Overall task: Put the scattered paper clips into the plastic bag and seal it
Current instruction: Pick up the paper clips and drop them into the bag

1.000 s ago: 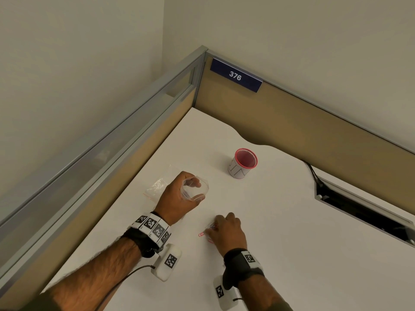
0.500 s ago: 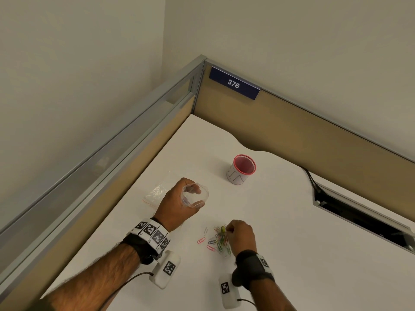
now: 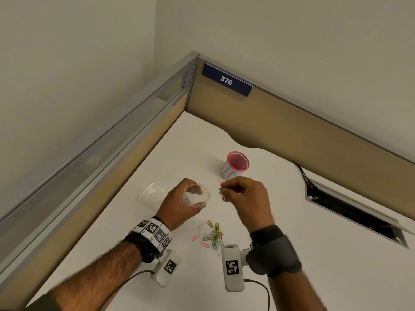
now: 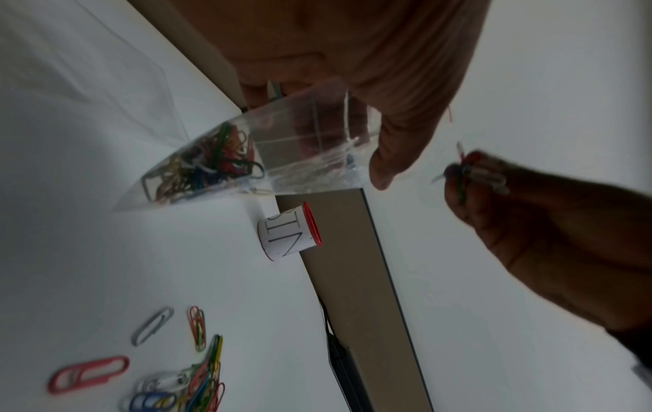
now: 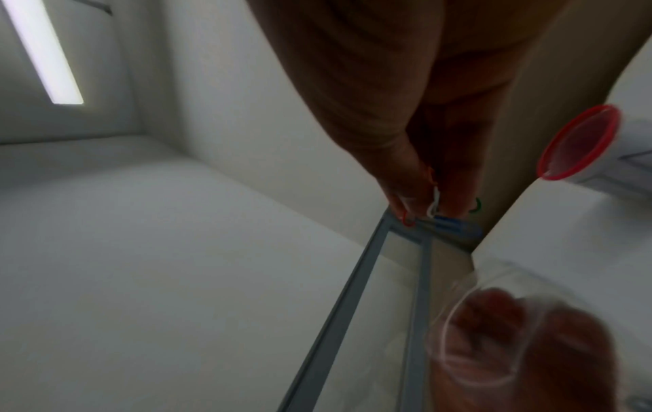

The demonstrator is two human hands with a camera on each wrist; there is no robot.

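Two hands work above one white desk (image 3: 292,221). The left hand (image 3: 179,205) curls its fingers round the neck of one clear plastic bag (image 4: 247,156), holding its mouth open in a ring. The bag's lower end holds a tangle of coloured clips (image 4: 208,161), too many and too knotted to count. The right hand (image 3: 247,198) is raised just beside the bag's mouth, its fingertips pinching a small bunch of clips (image 5: 437,214); the right wrist view shows at least four colours there: red, white, blue and green.

On the desk, near the person and between the two wrists, lies the loose pile (image 3: 212,235) of clips. About four lie apart at its edge: a grey one (image 4: 151,324), a pink one (image 4: 88,373), an orange-and-green one (image 4: 197,326) and another pink one; the rest overlap in a heap that cannot be counted.

One red-rimmed cup (image 3: 235,164) wrapped in white paper stands upright beyond the hands, its inside red; nothing in it can be made out. A second clear bag (image 3: 150,194) lies flat left of the left hand, contents unclear. One blue sign (image 3: 226,80) reads 376.
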